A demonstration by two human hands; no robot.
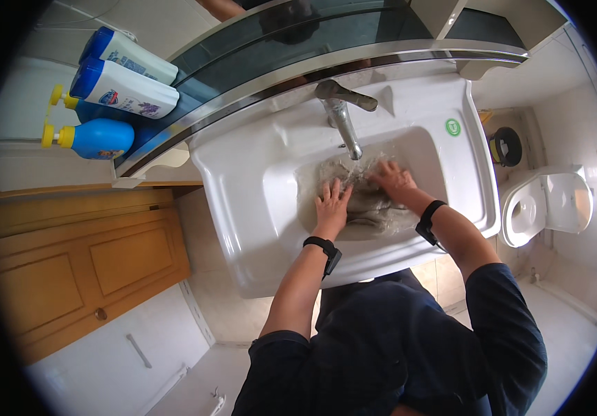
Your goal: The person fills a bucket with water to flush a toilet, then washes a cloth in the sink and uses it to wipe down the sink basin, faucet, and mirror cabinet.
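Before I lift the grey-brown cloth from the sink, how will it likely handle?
The grey-brown cloth should probably sag limply, given its soft, rumpled folds. Lying in water, it's likely soaked, so heavy for its size and perhaps slippery.

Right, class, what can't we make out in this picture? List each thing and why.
All in the head view:
- Underside of the cloth: hidden by its folds and cloudy water.
- Basin floor beneath it: covered by cloth.
- Right hand fingertips: blurred at the water.
- Printed picture on the blue bottle: too small.
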